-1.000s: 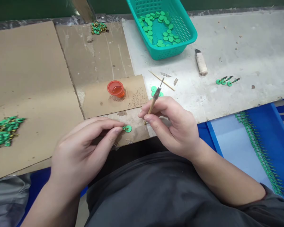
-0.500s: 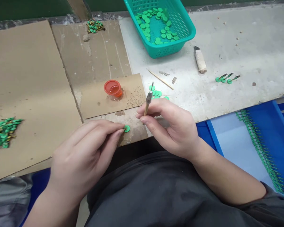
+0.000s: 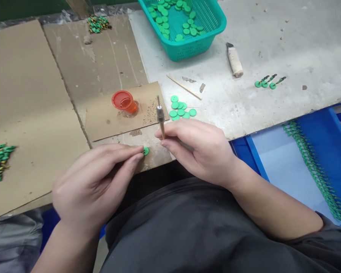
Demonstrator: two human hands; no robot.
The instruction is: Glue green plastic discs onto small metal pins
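Observation:
Between the thumb and fingertips of my left hand (image 3: 99, 178) is pinched a small green disc (image 3: 146, 151), partly covered by the fingers. My right hand (image 3: 201, 151) grips a thin wooden-handled tool (image 3: 160, 119) with a dark wrapped collar and a fine needle-like tip, which points up and away from me. The tip is apart from the disc. Loose green discs (image 3: 181, 112) lie on the table just beyond my right hand. A red cup (image 3: 123, 100) with reddish liquid stands on a cardboard piece (image 3: 108, 127) beyond my left hand.
A teal basket (image 3: 184, 51) of green discs stands at the back. A wooden stick (image 3: 184, 87) and a wrapped blade tool (image 3: 234, 60) lie nearby. Green-and-yellow pieces are heaped at the left (image 3: 0, 161). A blue tray (image 3: 333, 144) holds rows of green pieces at the lower right.
The whole view has shifted, so the table things sit further left and higher. Both hands keep their grips; the right hand uncovers more of the loose discs.

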